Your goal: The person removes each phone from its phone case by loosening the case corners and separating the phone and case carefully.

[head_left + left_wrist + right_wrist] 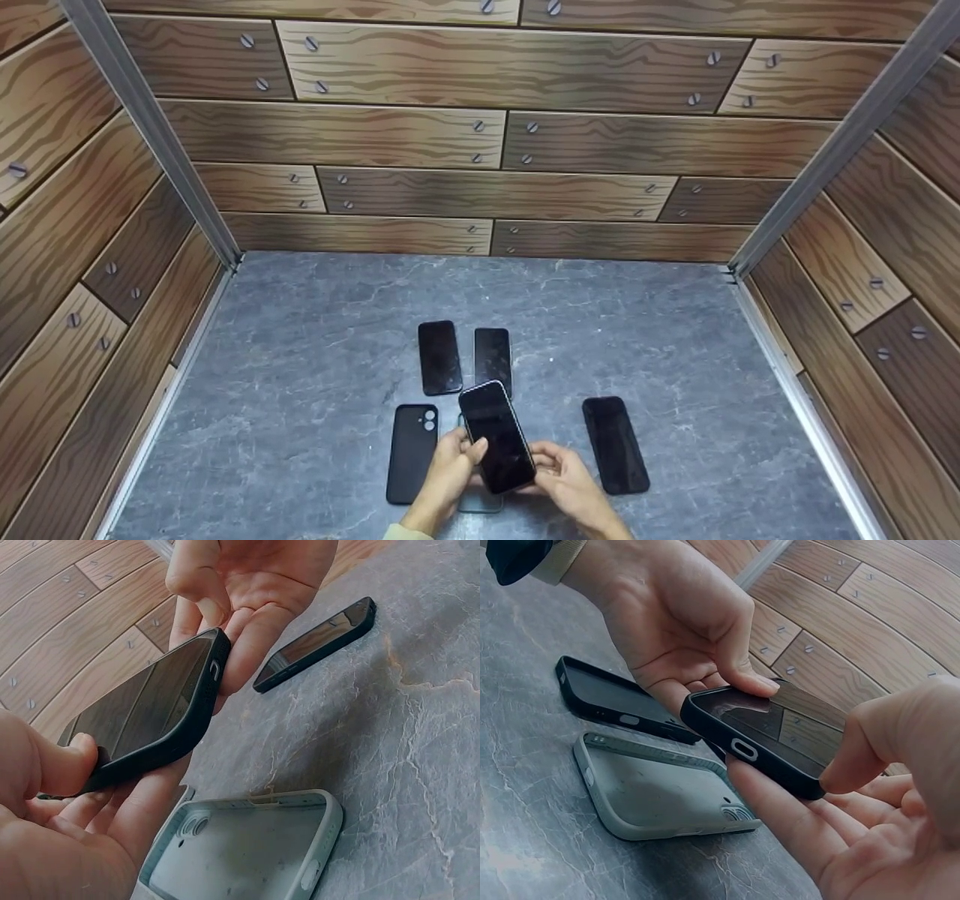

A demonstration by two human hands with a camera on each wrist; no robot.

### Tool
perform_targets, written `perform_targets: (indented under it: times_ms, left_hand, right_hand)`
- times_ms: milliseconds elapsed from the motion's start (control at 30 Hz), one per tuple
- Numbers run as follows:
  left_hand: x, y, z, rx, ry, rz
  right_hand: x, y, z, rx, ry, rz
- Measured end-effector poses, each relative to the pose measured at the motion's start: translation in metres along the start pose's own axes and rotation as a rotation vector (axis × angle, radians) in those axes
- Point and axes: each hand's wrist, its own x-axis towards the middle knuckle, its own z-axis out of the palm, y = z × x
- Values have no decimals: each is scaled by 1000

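Observation:
A smartphone in a black case (499,435) is held up, tilted, above the tabletop with its dark screen facing up. My left hand (450,465) grips one long side, thumb over the screen's edge and fingers underneath. At the lower right corner, my right hand (566,480) pinches the phone, its thumb (847,757) on the corner and a finger below. Under the hands lies a pale green phone case (247,847), hollow side up, mostly hidden in the head view. Left of it is an empty black phone case (411,457) with a camera cutout.
Two dark phones, one on the left (439,358) and one on the right (492,352), lie beyond the hands. Another black phone (615,446) lies to the right. Wood-patterned walls (405,135) with metal corner rails enclose the grey marbled tabletop (300,420).

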Motion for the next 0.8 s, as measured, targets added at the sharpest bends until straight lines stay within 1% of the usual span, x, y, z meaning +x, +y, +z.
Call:
perform_targets:
  times_ms: [67, 267, 367, 433, 533, 700, 800]
  left_hand:
    - [0, 0, 1, -11, 0, -5]
    - [0, -1, 2, 22, 8, 7]
    - [0, -1, 3, -1, -6, -7]
    - [1, -1, 4, -19, -11, -16]
    - [1, 1, 4, -28, -12, -21]
    - [2, 4, -1, -18, -28, -19]
    - [1, 4, -4, -21, -38, -16]
  right_hand:
    - [0, 1, 0, 4, 5, 1]
    - [0, 1, 1, -26, 32, -8]
    - [-1, 1, 2, -47, 49, -26]
    - [-1, 1, 2, -42, 57, -30]
    - [-1, -1, 2, -28, 33, -47]
    - [0, -1, 0, 36, -51, -61]
    - [0, 1, -2, 41, -59, -57]
